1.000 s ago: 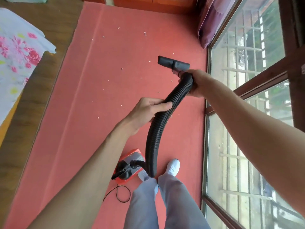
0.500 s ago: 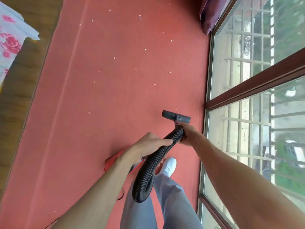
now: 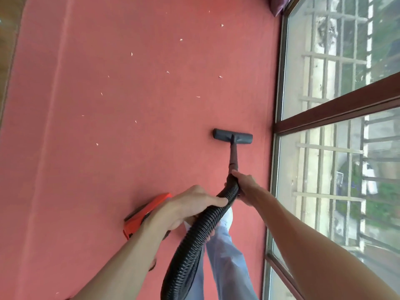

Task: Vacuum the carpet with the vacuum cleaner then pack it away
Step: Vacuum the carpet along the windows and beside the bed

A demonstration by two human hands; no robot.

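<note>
A red carpet [image 3: 140, 126] covers the floor, dotted with several small white scraps. The black nozzle [image 3: 233, 139] of the vacuum lies flat on the carpet near the window. Its short tube runs back to a black ribbed hose [image 3: 194, 241]. My right hand [image 3: 245, 184] grips the hose end where it meets the tube. My left hand [image 3: 190, 207] grips the hose a little lower down. The orange vacuum cleaner body [image 3: 142, 214] sits on the carpet under my left forearm, partly hidden.
A tall window [image 3: 337, 148] with a dark wooden frame runs along the right side, close to the nozzle. A purple curtain [image 3: 279, 5] hangs at the top right. Wooden floor [image 3: 6, 40] borders the carpet on the left. My leg and white shoe [image 3: 227, 215] stand beside the hose.
The nozzle has been pulled back toward me along the window side, then set forward on the carpet. Both hands keep their grip on the hose. The view has tilted downward.
</note>
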